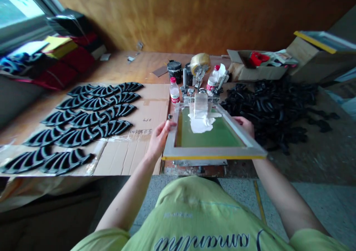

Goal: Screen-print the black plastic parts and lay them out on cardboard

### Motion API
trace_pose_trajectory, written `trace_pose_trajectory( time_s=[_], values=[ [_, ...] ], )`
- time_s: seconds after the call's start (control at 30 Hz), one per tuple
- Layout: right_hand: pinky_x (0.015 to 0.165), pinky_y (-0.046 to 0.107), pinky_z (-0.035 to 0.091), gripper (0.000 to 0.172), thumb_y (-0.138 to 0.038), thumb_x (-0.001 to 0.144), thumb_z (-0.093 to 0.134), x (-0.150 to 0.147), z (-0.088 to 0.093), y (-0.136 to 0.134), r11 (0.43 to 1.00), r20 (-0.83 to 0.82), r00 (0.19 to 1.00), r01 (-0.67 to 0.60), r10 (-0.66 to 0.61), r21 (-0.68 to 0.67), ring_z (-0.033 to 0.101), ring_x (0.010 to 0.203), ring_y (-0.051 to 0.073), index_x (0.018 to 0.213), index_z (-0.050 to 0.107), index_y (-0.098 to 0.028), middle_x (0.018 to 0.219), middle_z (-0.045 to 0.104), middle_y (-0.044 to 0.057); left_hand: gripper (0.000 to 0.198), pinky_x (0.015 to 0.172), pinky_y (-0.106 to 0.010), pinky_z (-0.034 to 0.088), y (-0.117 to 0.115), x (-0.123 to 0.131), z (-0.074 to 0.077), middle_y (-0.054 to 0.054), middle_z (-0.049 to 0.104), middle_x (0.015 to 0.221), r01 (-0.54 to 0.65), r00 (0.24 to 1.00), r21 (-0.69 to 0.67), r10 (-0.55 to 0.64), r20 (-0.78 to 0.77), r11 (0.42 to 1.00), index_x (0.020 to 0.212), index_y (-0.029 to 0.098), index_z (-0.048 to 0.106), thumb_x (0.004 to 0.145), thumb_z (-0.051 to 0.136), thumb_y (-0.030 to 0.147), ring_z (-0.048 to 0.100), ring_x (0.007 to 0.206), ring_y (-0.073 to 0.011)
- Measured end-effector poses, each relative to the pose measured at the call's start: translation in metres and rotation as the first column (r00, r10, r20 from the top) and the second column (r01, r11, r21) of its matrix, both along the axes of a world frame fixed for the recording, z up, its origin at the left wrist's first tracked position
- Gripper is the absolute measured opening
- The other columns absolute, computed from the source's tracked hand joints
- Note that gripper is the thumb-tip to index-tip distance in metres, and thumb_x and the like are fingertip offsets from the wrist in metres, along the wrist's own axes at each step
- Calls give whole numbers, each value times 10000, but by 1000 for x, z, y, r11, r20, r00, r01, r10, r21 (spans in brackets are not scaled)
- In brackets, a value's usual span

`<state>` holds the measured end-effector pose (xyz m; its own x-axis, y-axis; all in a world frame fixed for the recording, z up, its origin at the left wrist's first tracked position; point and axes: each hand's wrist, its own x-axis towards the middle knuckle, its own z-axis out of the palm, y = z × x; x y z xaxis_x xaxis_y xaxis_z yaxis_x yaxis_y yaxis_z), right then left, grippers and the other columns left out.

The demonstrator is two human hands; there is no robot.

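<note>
Where fingers show, frame seems held.

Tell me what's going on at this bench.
A person in a yellow-green shirt has both hands at a framed green screen: the left hand at its left edge, the right hand at its right. How firmly each grips is hard to tell. White paste lies on the screen beside a pale block. To the left, black ribbed pieces sit in rows on cardboard; to the right is a loose heap of black parts.
</note>
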<state>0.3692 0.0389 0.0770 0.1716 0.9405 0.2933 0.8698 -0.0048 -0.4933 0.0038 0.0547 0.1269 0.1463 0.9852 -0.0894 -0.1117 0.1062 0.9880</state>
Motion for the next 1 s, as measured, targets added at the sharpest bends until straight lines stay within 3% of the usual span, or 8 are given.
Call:
trace_pose_trajectory(
  time_s=[0.07,0.2,0.33,0.43,0.63,0.67,0.8,1.0],
  values=[
    [812,276,548,417,-311,923,550,-8,12,14,998,-27,1000,-5,7,69,663,869,163,1249,649,-71,1229,677,136,417,450,-182,358,-21,-7,-32,21,611,644,49,997,-144,-58,-58,988,1019,203,707,788,704,551,502,498,-82],
    [972,400,509,677,-237,773,779,-67,26,40,966,125,964,-247,237,75,579,1163,264,1400,532,-177,1447,486,153,768,528,-199,419,-38,-5,-94,18,669,723,58,992,-225,-80,-94,973,1425,213,494,756,724,512,580,588,-118],
    [910,383,493,318,-199,794,756,-111,22,45,913,264,876,-365,404,-183,596,1050,270,1096,671,-151,1098,666,118,828,555,-203,412,-36,-1,-125,34,629,705,20,986,-203,-53,-157,979,1494,194,421,781,683,525,554,593,-108],
    [820,347,486,65,-164,861,648,-114,10,24,856,286,816,-423,502,-297,623,920,245,905,695,-152,934,698,103,840,563,-213,407,-35,-3,-128,22,631,723,9,982,-209,-48,-182,978,1484,165,434,775,684,541,547,609,-113],
    [762,281,452,218,-60,817,604,-89,7,-11,629,238,583,-711,777,-313,640,867,189,934,725,-198,913,723,44,822,573,-225,409,-36,-4,-126,12,624,714,7,980,-205,-47,-191,979,1460,128,456,784,677,540,545,636,-130],
    [744,277,449,191,-81,812,627,-88,8,-10,629,231,585,-716,777,-302,640,848,185,916,725,-208,892,723,33,828,577,-228,416,-36,-3,-126,5,633,729,3,982,-208,-42,-186,978,1460,125,454,779,680,539,555,643,-134],
    [739,283,454,161,-109,844,617,-94,-1,-12,761,276,711,-627,647,-168,643,857,194,928,721,-199,903,730,51,802,560,-231,425,-35,-2,-126,0,648,748,-11,985,-212,-26,-172,977,1444,141,471,774,684,527,569,615,-131],
    [744,279,496,188,-151,852,651,-101,-11,-25,736,221,703,-658,675,-156,679,864,190,1017,719,-211,985,749,36,760,547,-231,423,-36,0,-120,0,655,743,-16,987,-216,-20,-161,976,1434,150,480,783,680,489,573,598,-131]
  ],
)
